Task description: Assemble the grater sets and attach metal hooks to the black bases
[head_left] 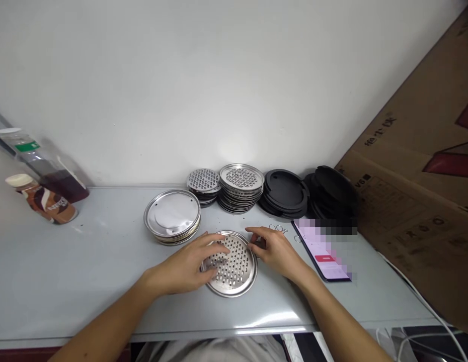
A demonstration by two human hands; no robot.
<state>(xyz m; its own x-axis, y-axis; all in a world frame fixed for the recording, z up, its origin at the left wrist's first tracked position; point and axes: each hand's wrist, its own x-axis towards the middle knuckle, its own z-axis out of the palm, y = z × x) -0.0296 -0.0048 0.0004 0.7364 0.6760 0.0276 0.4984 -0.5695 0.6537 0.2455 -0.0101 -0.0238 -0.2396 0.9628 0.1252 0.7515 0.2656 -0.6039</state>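
Note:
A round metal grater disc (236, 266) with a raised rim lies flat on the grey table in front of me. My left hand (194, 261) hovers over its left side, fingers apart, with nothing visible in them. At the disc's upper right edge is my right hand (274, 249), its fingers bent and parted; whether they touch the rim I cannot tell. Just behind my left hand stands a stack of plain metal lids (173, 213). Farther back are two stacks of grater discs, a smaller one (204, 181) and a larger one (241, 181).
Black plastic lids (283, 191) and more black parts (330, 188) are piled by the wall. Small wire rings (277, 229) lie near a phone (320, 256). Bottles (47, 201) stand at left; a cardboard box (418, 186) leans at right. A white cable (422, 296) crosses the right side.

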